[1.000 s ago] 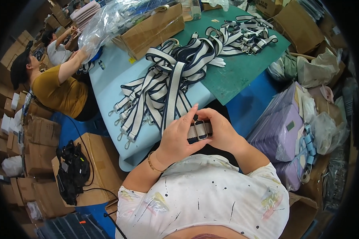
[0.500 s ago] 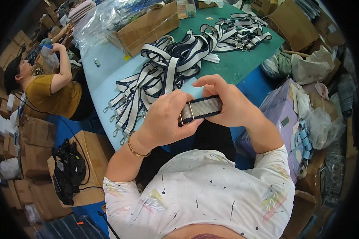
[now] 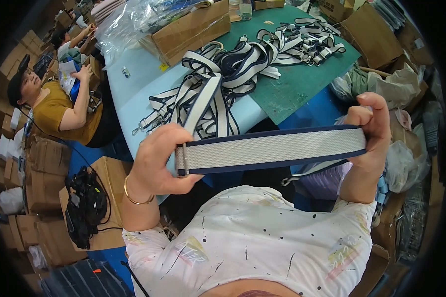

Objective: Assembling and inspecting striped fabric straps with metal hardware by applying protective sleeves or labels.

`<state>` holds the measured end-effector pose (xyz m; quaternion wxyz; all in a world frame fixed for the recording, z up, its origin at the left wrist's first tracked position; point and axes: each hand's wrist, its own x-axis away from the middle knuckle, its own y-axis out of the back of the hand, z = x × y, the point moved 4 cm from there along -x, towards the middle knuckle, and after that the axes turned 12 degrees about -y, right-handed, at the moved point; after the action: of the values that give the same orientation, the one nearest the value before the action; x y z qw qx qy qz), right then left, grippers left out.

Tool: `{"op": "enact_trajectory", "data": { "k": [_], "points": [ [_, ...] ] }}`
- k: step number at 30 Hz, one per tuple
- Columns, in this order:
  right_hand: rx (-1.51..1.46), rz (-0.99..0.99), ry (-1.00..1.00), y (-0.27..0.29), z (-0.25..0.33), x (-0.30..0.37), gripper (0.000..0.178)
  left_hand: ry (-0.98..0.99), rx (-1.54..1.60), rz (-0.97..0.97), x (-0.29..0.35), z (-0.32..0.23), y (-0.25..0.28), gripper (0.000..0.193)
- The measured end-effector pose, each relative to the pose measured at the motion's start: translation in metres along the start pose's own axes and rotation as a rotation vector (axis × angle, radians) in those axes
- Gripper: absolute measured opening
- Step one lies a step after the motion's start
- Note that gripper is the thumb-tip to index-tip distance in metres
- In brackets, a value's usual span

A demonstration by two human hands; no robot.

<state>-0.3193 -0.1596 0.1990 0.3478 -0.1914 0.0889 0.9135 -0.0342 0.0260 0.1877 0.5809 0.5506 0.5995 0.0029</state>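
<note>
A white webbing strap (image 3: 272, 149) with navy edges stretches level between my two hands. My left hand (image 3: 158, 156) pinches its left end, where a metal slide buckle (image 3: 182, 160) sits across the band. At the other end my right hand (image 3: 371, 123) grips the strap, fingers curled round it. Below the right part hangs a loose tail of strap with a metal snap hook (image 3: 288, 181). Beyond my hands a heap of similar straps (image 3: 203, 101) lies on the table, some ending in metal hooks.
The table has a light blue part (image 3: 129, 94) and a green mat (image 3: 302, 91). A cardboard box (image 3: 188, 37) stands at its far side. A person in a mustard top (image 3: 77, 116) is at the left. Black gear (image 3: 86, 208) lies on a carton. Bags and boxes crowd the right.
My hands have moved apart, drawing the strap from a short folded loop into a long taut band. The right hand went to the right; the hooked tail now shows. The other person's arm is lower.
</note>
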Motion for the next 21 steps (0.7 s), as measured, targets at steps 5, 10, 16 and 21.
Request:
{"op": "enact_trajectory", "data": {
  "k": [5, 10, 16, 21],
  "points": [
    [-0.014, -0.187, 0.037, 0.05, -0.009, 0.01, 0.091, 0.139, 0.037, -0.028, 0.021, 0.02, 0.027, 0.042],
    [-0.191, -0.182, -0.034, 0.106, -0.031, 0.013, 0.085, 0.198, 0.072, -0.026, 0.043, 0.042, 0.042, 0.045],
    [0.238, -0.444, -0.172, 0.098, -0.051, 0.006, 0.069, 0.508, 0.661, -0.195, 0.046, 0.031, 0.021, 0.052],
    [0.456, 0.404, -0.517, 0.034, -0.109, 0.013, 0.087, 0.461, 0.409, 0.015, 0.01, 0.012, -0.03, 0.069]
  ]
}}
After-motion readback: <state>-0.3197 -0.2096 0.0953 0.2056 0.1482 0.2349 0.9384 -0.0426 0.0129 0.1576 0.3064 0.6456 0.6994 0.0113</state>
